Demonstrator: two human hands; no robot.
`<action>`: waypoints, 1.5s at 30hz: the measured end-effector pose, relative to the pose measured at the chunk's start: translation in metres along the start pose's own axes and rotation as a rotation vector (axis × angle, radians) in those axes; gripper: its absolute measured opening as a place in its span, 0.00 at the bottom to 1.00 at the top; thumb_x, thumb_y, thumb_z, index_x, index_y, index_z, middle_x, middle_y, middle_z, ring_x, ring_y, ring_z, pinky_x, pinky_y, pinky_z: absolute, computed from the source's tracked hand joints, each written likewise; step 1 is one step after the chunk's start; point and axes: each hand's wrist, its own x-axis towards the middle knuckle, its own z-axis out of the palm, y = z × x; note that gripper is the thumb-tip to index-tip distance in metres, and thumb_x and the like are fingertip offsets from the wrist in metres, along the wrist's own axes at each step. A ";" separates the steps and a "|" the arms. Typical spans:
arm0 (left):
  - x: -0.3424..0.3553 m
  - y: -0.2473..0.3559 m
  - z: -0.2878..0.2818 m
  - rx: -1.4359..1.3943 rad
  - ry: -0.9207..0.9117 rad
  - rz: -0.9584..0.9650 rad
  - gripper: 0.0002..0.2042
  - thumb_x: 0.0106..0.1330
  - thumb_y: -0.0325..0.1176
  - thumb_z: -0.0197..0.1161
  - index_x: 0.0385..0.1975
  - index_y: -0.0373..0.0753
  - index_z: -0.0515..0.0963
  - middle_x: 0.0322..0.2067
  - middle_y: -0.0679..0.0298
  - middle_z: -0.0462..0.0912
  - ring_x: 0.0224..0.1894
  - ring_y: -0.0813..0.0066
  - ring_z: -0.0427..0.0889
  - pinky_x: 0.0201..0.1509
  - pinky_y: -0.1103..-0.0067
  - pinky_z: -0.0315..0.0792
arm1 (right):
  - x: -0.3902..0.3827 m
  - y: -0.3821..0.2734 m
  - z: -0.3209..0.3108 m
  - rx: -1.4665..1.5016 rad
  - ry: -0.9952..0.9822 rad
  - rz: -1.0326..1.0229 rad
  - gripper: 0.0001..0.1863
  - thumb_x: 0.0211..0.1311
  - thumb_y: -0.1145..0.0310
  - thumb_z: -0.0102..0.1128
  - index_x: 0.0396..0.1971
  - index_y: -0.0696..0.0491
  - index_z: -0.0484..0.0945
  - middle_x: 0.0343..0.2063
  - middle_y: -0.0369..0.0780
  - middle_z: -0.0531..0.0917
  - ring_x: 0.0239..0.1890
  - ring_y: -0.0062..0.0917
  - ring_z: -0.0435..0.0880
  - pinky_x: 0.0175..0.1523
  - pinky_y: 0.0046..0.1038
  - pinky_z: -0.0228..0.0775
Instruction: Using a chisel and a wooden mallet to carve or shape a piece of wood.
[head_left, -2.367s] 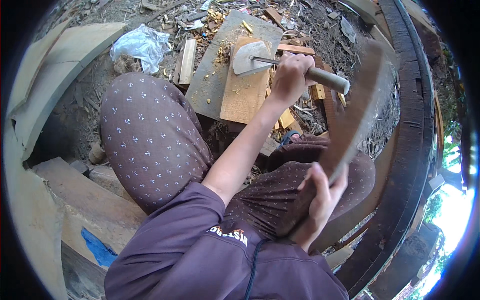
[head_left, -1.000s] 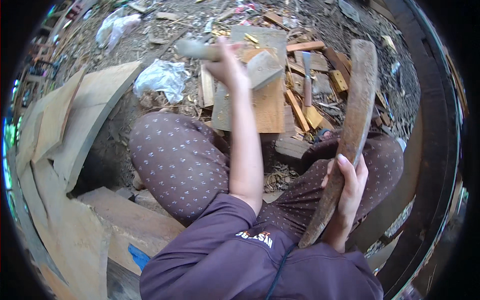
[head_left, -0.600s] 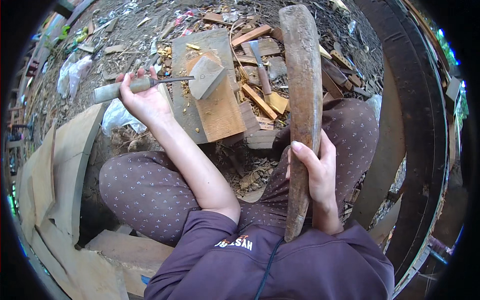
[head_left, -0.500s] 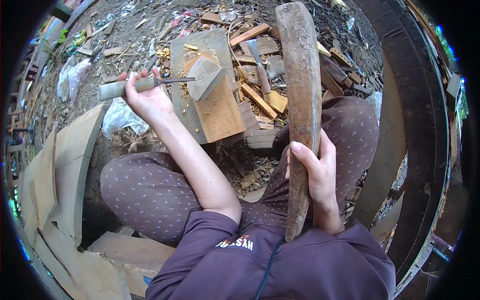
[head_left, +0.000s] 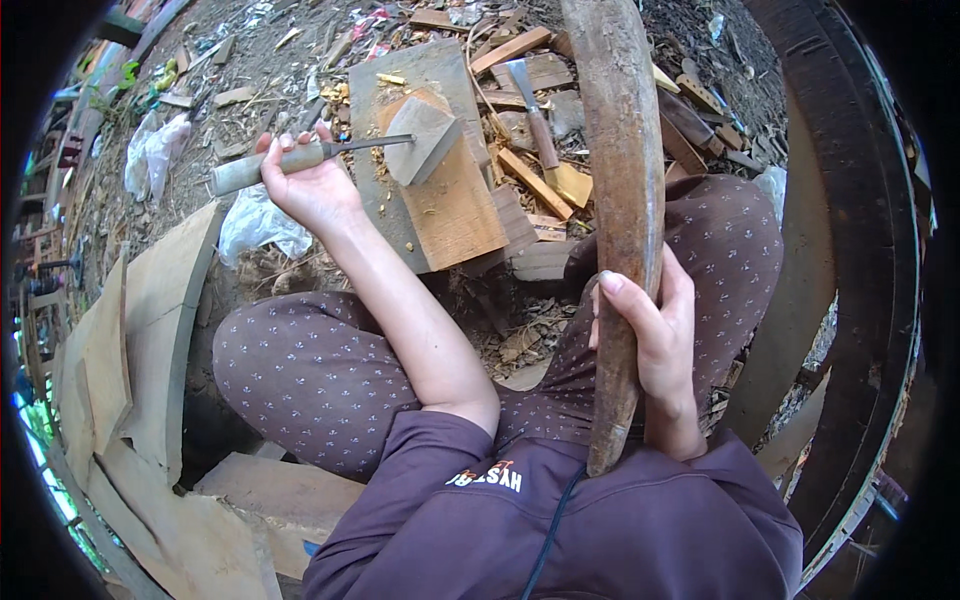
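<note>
My left hand (head_left: 318,195) is closed, palm up, around the wooden handle of a chisel (head_left: 240,175). The chisel's thin metal blade points right, its tip over the top face of a small angular wood block (head_left: 425,160); whether it touches I cannot tell. That block sits on a reddish-brown board (head_left: 455,225), which lies across a larger grey slab (head_left: 375,85). In my right hand (head_left: 660,335) is a long, worn wooden club (head_left: 622,150), gripped near its narrow lower end. It stands nearly upright in the view, and its thick top runs past the upper edge.
Right of the boards lies a tool with a flat metal blade and wooden handle (head_left: 540,135), among wood offcuts (head_left: 535,185). Plastic bags (head_left: 260,225) lie on the littered ground. Pale planks (head_left: 150,330) stand at my left; a dark curved timber (head_left: 850,250) rises at my right.
The whole view has shifted slightly, so most things sit further right and a little higher. Both hands keep their holds, and the chisel tip stays over the block.
</note>
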 end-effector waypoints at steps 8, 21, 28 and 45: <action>-0.001 0.003 0.005 0.010 0.012 0.005 0.09 0.63 0.34 0.53 0.41 0.42 0.69 0.25 0.70 0.70 0.27 0.78 0.70 0.36 0.74 0.67 | 0.002 0.003 0.001 -0.039 0.010 -0.020 0.18 0.58 0.69 0.62 0.46 0.62 0.72 0.31 0.33 0.77 0.32 0.13 0.72 0.39 0.18 0.66; 0.003 0.000 0.001 0.043 -0.027 0.087 0.07 0.63 0.31 0.51 0.40 0.41 0.68 0.23 0.69 0.69 0.26 0.79 0.70 0.32 0.77 0.68 | 0.001 0.000 0.003 -0.080 -0.002 0.043 0.19 0.58 0.69 0.62 0.47 0.62 0.72 0.31 0.35 0.78 0.32 0.14 0.73 0.39 0.19 0.67; 0.001 -0.001 0.003 0.012 -0.066 0.050 0.07 0.62 0.32 0.53 0.39 0.40 0.69 0.23 0.68 0.71 0.26 0.76 0.71 0.33 0.77 0.69 | 0.003 0.003 0.004 -0.126 -0.003 -0.011 0.19 0.57 0.69 0.62 0.46 0.62 0.72 0.32 0.35 0.78 0.32 0.14 0.73 0.40 0.19 0.67; 0.007 -0.012 0.000 0.284 -0.212 0.176 0.04 0.65 0.29 0.55 0.37 0.36 0.72 0.26 0.64 0.76 0.26 0.70 0.79 0.38 0.68 0.76 | 0.007 0.000 0.007 -0.140 -0.030 -0.052 0.19 0.57 0.72 0.61 0.47 0.63 0.73 0.34 0.36 0.79 0.34 0.15 0.74 0.42 0.20 0.67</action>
